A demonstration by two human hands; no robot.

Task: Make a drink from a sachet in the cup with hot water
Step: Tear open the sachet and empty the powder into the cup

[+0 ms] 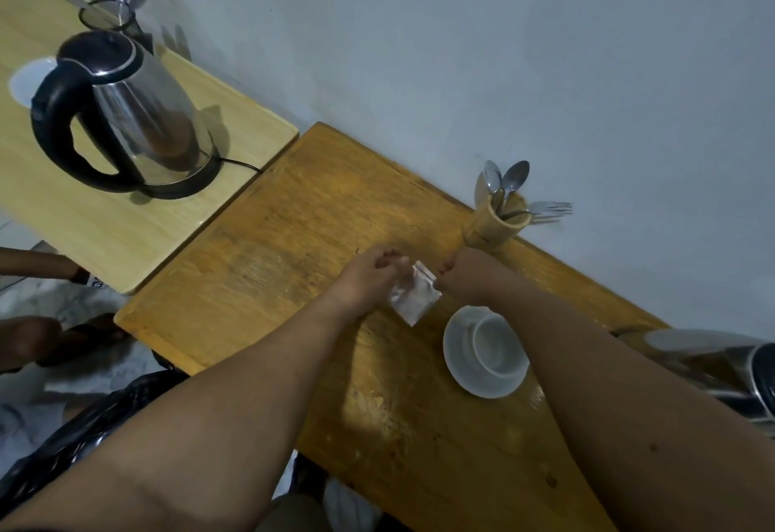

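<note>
A small silvery sachet (413, 293) hangs just above the brown wooden table (293, 238), pinched at its top edge between both hands. My left hand (369, 275) grips its left corner and my right hand (465, 269) grips its right corner. A white cup (495, 343) stands on a white saucer (461, 363) just to the right of the sachet, below my right wrist; it looks empty. A steel kettle with a black handle (126, 112) sits on its base on the paler table at the far left.
A bamboo holder with spoons and a fork (497, 223) stands by the wall behind my right hand. Another cutlery holder (113, 15) and a white plate (29, 80) are behind the kettle. A metal object (738, 368) lies at the right edge. A black bag (105, 418) sits on the floor at the lower left.
</note>
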